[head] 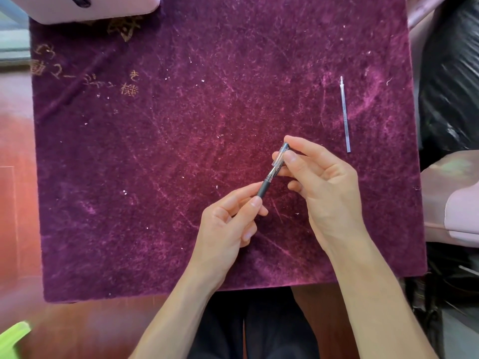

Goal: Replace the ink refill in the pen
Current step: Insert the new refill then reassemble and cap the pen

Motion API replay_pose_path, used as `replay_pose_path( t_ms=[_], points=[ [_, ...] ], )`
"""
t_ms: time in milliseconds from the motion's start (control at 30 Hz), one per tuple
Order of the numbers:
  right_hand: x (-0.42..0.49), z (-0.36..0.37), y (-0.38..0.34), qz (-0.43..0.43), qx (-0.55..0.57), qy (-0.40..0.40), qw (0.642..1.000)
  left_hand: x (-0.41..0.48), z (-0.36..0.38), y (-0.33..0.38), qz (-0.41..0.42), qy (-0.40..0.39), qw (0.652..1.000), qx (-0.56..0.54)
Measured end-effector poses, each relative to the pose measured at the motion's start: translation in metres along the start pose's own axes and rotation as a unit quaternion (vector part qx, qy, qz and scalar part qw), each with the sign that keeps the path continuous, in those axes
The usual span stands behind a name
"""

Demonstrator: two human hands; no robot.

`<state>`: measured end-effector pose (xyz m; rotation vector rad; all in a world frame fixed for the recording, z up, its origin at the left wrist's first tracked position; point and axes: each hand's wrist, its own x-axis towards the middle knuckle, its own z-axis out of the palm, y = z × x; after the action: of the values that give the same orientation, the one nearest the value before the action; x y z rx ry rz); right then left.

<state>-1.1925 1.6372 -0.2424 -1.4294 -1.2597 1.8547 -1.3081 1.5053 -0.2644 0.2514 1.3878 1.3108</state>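
A pen with a clear upper barrel, a clip and a dark grip is held slanted above the purple velvet cloth. My left hand pinches its dark grip end, which hides the tip. My right hand grips the clear clip end between thumb and fingers. A thin clear ink refill lies alone on the cloth to the upper right, apart from both hands.
A pale pink object overlaps the cloth's top left corner. Gold embroidered characters mark the cloth's left side. Black plastic and a pink item sit beyond the right edge. A green object shows at bottom left.
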Motion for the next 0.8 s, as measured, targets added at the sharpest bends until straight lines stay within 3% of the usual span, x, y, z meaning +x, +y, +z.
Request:
replay_pose_path(
  t_ms=[800],
  points=[
    [-0.0025, 0.0077, 0.0047, -0.025, -0.013, -0.016, 0.999, 0.0048, 0.0041, 0.0011, -0.013, 0.036, 0.999, -0.034]
  ],
)
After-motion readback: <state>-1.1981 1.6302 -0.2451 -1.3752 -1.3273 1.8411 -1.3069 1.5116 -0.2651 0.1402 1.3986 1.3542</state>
